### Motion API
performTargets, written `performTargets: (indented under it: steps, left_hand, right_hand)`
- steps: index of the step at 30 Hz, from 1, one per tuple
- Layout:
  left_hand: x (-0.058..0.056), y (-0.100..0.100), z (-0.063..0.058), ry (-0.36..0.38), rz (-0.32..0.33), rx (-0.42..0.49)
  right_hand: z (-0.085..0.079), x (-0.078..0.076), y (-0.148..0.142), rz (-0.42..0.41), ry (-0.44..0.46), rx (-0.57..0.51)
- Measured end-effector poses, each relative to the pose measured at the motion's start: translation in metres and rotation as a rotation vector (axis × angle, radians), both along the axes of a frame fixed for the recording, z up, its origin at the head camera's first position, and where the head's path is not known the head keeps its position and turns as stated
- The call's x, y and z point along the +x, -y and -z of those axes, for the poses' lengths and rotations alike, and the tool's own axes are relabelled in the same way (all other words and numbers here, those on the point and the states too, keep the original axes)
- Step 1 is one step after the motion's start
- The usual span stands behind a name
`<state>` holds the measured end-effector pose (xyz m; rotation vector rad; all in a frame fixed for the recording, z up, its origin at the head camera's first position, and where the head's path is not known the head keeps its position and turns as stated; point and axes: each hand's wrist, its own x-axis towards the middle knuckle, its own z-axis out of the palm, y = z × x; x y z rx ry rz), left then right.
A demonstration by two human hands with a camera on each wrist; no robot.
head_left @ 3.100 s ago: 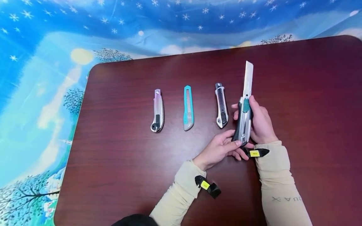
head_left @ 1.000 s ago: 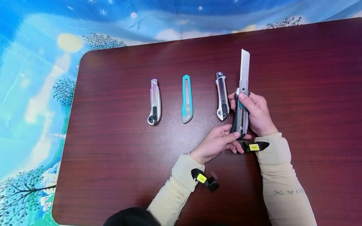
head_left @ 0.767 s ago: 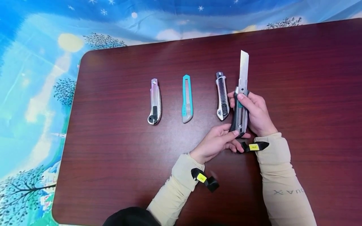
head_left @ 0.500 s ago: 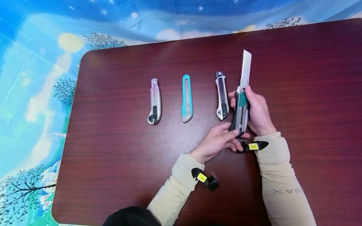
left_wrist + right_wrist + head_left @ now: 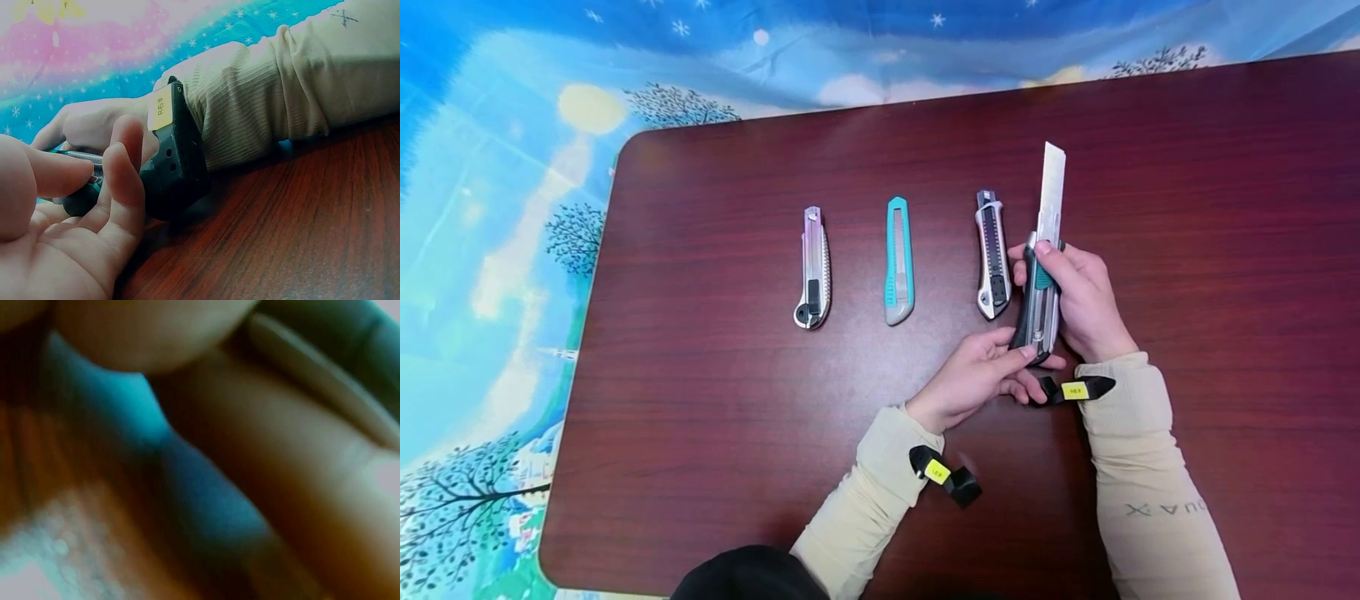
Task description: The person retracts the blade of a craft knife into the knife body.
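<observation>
A large silver-and-black utility knife (image 5: 1042, 321) with a green slider is held off to the right in the head view, its wide blade (image 5: 1051, 187) out and pointing away from me. My right hand (image 5: 1093, 304) grips the body from the right, thumb over the slider. The butt end is pinched by my left hand (image 5: 973, 379), thumb on top. In the left wrist view that thumb (image 5: 59, 172) presses the knife's end, and the rest of the knife is mostly hidden. Blurred fingers (image 5: 269, 444) fill the right wrist view; a teal shape beyond is too unclear to name.
Three utility knives lie in a row on the dark red table (image 5: 715, 467): a silver-purple one (image 5: 813, 271), a teal one (image 5: 899, 258) and a grey-black one (image 5: 992, 254). The last is close to my right fingertips. A snowflake-patterned blue cloth (image 5: 880, 50) hangs behind.
My right thumb has gone from the slider's right side onto its top. The blade tip has come slightly nearer my hands. The left hand keeps its pinch; the other knives stay put.
</observation>
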<state>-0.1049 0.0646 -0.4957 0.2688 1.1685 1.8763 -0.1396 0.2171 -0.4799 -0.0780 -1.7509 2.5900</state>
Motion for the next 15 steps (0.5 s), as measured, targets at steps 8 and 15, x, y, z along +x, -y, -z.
performTargets:
  steps: [8,15]
  left_hand:
    - [0.0004,-0.0012,0.0019,0.020,-0.017,-0.005]
    - [0.0008,0.0003,-0.0019,0.026,-0.016,-0.012]
  right_hand:
    - [-0.0006,0.0011,-0.0002,-0.033,-0.022,0.017]
    - [-0.0012,0.0023,-0.0001,-0.078,-0.022,0.026]
